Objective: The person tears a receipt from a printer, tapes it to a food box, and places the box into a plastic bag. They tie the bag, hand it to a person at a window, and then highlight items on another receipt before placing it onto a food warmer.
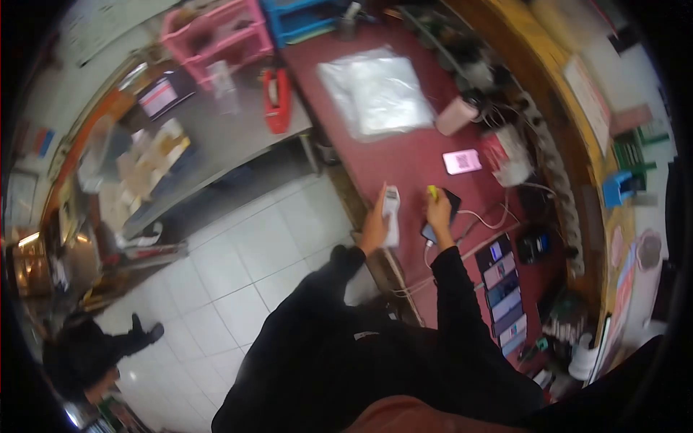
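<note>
My left hand (375, 226) is closed around a slim white handheld device (392, 220) with a small dark window near its top, held upright over the edge of the red counter (411, 278). To its right, my right hand (438, 211) pinches a small yellow object (432, 190), its tip showing above the fingers; its kind I cannot tell. Behind that hand lies a dark phone (452, 204), partly covered by the fingers, with a white cable (473, 213) near it. A phone with a QR code (462, 162) on a pink screen lies farther back.
Clear plastic bags (375, 90) and a pink bottle (458, 117) stand toward the counter's far end. Several phones (504, 296) line the right side. On the grey side table (231, 144) are a red tape dispenser (276, 101) and a pink basket (216, 40). Another person (83, 353) is at lower left.
</note>
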Tool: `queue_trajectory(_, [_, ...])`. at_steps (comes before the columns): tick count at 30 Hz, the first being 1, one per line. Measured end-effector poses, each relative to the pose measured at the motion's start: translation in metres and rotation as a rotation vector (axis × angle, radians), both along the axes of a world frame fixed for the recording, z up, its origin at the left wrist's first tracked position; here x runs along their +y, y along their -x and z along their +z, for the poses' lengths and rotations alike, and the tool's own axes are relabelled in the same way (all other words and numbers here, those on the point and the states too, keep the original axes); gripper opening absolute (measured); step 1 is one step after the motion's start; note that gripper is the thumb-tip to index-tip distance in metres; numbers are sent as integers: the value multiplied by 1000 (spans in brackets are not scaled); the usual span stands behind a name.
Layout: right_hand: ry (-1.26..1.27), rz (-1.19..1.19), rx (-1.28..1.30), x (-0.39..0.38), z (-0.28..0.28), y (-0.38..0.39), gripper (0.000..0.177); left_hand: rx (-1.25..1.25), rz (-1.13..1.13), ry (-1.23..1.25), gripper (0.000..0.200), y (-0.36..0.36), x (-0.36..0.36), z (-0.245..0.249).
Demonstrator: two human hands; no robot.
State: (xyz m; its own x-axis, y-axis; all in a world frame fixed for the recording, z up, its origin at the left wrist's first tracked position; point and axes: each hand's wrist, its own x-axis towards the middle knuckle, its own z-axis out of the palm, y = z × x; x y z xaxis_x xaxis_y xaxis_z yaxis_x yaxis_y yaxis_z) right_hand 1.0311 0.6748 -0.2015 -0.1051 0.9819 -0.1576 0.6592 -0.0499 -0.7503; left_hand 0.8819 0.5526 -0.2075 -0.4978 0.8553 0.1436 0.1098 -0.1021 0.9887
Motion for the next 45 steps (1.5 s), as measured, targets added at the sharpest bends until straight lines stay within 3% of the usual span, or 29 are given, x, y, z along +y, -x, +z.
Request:
queue_trajectory(2, [16,24,1,-9,-4,-14,29,387,-280,81,63,25,24,-25])
queue_trajectory(5, [-32,94,-82,-12,-10,-20,29,841,-373,150,58,35,57,-36])
queue_trajectory(11, [-9,27,-130,11,-3,15,36,1010,-463,139,59,72,93,-46])
queue_trajectory(17, [-133,44,-251,55,-48,-4,44,931,-409,180,69,72,97,-30])
queue_trajectory(20, [279,44,130,58,-2,11,46,833,-366,169,74,73,99,-30])
queue_trajectory(21, [253,-22,330,50,9,22,44,797,-357,159,75,73,99,-30])
queue_trajectory(24, [280,52,346,54,5,32,30,860,-398,189,79,75,100,-31])
queue_trajectory(27, [234,-13,177,53,7,48,16,835,-373,177,83,73,101,-34])
queue_trajectory(30, [95,13,42,51,1,57,18,807,-359,181,87,73,102,-34])
queue_trajectory(36, [-180,145,11,36,-3,69,16,805,-380,190,90,76,104,-33])
queue_trajectory(39, [-216,28,-73,39,2,66,15,786,-361,192,89,74,104,-34])
queue_trajectory(45, [-220,163,-36,30,-5,67,15,784,-353,198,89,74,103,-33])
